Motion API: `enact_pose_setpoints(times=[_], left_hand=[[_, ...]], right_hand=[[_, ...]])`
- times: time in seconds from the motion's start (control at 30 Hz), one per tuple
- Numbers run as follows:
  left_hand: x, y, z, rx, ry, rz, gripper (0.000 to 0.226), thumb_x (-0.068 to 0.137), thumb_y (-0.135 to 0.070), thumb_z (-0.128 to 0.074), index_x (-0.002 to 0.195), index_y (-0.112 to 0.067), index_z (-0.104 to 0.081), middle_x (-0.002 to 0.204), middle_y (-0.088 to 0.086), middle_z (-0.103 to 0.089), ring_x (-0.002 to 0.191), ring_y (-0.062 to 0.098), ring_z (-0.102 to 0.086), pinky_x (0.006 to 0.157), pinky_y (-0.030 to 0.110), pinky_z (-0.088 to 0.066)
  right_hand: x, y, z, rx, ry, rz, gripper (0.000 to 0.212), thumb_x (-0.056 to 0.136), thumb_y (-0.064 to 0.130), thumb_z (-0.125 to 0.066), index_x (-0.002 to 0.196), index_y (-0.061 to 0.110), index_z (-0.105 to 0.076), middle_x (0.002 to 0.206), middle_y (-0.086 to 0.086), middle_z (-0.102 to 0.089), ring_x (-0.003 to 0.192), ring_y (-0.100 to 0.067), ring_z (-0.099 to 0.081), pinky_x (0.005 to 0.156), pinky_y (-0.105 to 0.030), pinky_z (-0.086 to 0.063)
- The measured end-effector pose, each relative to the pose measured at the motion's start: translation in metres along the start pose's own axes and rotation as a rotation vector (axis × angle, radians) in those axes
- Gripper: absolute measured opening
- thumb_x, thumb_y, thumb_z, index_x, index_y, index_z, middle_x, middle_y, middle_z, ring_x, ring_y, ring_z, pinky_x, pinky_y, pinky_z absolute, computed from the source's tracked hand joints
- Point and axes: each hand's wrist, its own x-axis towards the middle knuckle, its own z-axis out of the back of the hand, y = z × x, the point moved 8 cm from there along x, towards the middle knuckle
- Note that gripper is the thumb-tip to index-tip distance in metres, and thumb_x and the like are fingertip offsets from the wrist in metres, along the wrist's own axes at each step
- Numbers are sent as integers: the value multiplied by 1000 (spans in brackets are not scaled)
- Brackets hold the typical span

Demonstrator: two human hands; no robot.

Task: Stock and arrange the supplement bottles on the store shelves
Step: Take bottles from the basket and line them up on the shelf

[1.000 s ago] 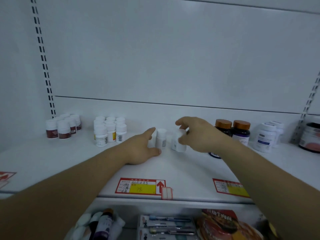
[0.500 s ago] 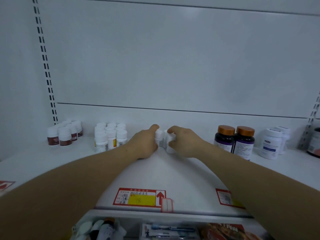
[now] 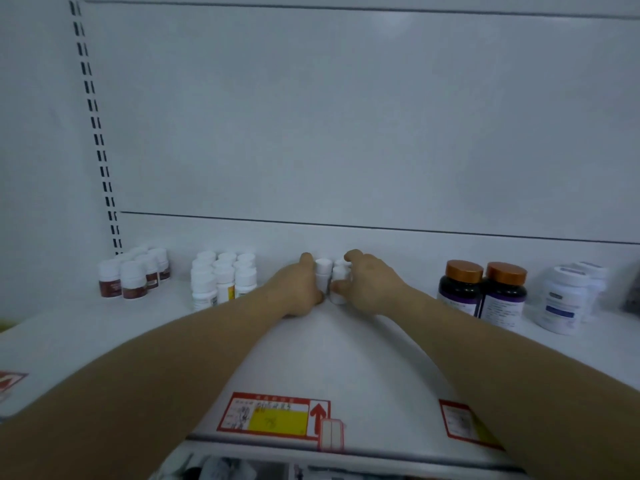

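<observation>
Left white bottle (image 3: 323, 271) and right white bottle (image 3: 339, 284) stand upright and touching at the back middle of the shelf (image 3: 329, 358), between the hands. Left hand (image 3: 298, 289) holds the left one, forefinger up its side, thumb low. Right hand (image 3: 369, 289) pinches the right one, forefinger over the cap, thumb on the front.

Left: white bottle cluster (image 3: 223, 282), red-labelled bottles (image 3: 133, 278). Right: copper-capped bottles (image 3: 483, 292), blue-labelled white bottles (image 3: 562, 303). Price tag (image 3: 273, 415) on the front edge.

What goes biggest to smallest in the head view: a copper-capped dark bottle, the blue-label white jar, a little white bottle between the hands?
1. copper-capped dark bottle and blue-label white jar: look about alike, so I won't rank them.
2. little white bottle: clearly smallest.
</observation>
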Motion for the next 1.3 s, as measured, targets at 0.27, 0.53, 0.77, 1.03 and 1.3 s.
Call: enact_pose_setpoints(times=[0.27, 0.53, 0.77, 1.03, 1.3], left_hand=[[-68, -5, 27, 78, 157, 35, 68, 90, -45, -56, 146, -20, -27, 149, 3, -37, 131, 21, -41, 102, 26, -32], [-149, 39, 77, 88, 58, 125, 57, 88, -50, -56, 139, -32, -40, 147, -1, -38, 127, 19, -42, 94, 24, -32], [-147, 114, 109, 67, -1, 181, 66, 87, -47, -60, 143, -25, -33, 147, 0, -38, 128, 18, -42, 97, 23, -33], [-100, 127, 97, -5, -33, -56, 67, 85, -38, -66, 143, -33, -33, 135, 8, -42, 117, 28, -50, 98, 36, -42], [-98, 127, 99, -169, -269, -162, 31, 84, -23, -67, 113, -22, -57, 107, 5, -57, 96, 22, -55, 79, 29, -42]], right_hand=[[-12, 24, 36, -117, -29, 100, 58, 94, 43, -50, 144, 17, -35, 148, -10, -38, 134, -25, -37, 103, -30, -31], [-14, 88, 27, -106, -4, 240, 61, 93, 48, -49, 146, 22, -32, 147, -3, -41, 135, -21, -35, 105, -29, -29], [-7, 135, -5, -103, 19, 244, 63, 92, 41, -54, 146, 20, -29, 150, -9, -34, 135, -26, -35, 104, -31, -31], [1, 141, -47, -11, 52, 60, 57, 85, 24, -65, 136, 20, -39, 129, -11, -50, 108, -25, -52, 76, -25, -36], [-2, 128, -43, 200, -121, 15, 21, 92, 23, -55, 113, 25, -54, 91, 1, -59, 80, -14, -54, 67, -22, -38]])
